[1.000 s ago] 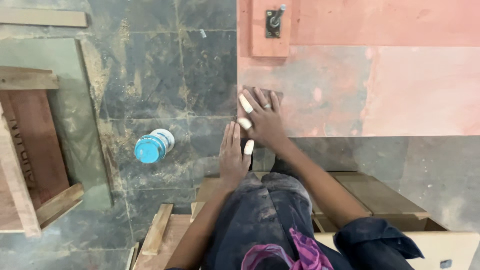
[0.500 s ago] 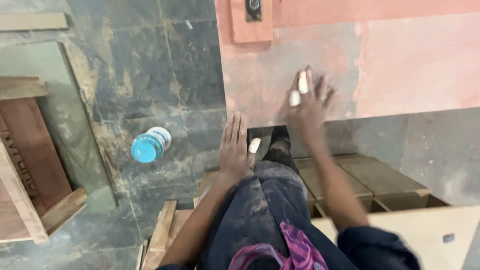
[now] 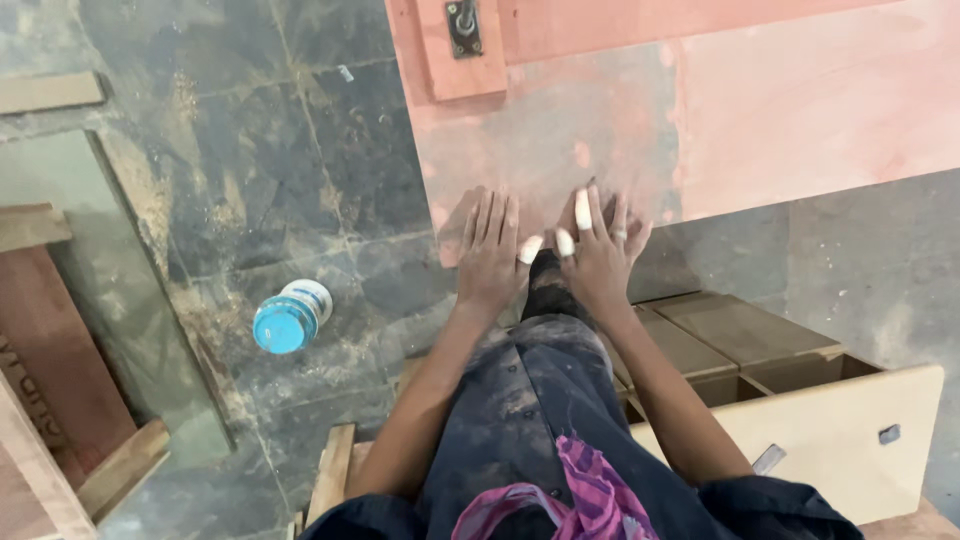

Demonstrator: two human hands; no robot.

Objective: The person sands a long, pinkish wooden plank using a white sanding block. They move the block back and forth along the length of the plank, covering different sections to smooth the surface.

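My left hand (image 3: 489, 250) lies flat with fingers spread on the near edge of a large pinkish plywood panel (image 3: 720, 110) that rests on the floor. My right hand (image 3: 595, 248) presses flat beside it on the same edge, with white tape around several fingertips. Neither hand holds anything. My knee in dusty dark trousers (image 3: 540, 380) comes up between my two forearms. A small metal latch (image 3: 464, 24) sits on a wooden block at the panel's far left corner.
A blue-capped white plastic bottle (image 3: 290, 316) lies on the dusty stone floor (image 3: 250, 150) to my left. A wooden drawer box (image 3: 780, 380) with compartments stands at my right. Wood frames and boards (image 3: 40, 340) are at the far left.
The right hand moved out over the panel, then came back to its near edge. The left hand slid forward onto the panel beside it. The view shifted.
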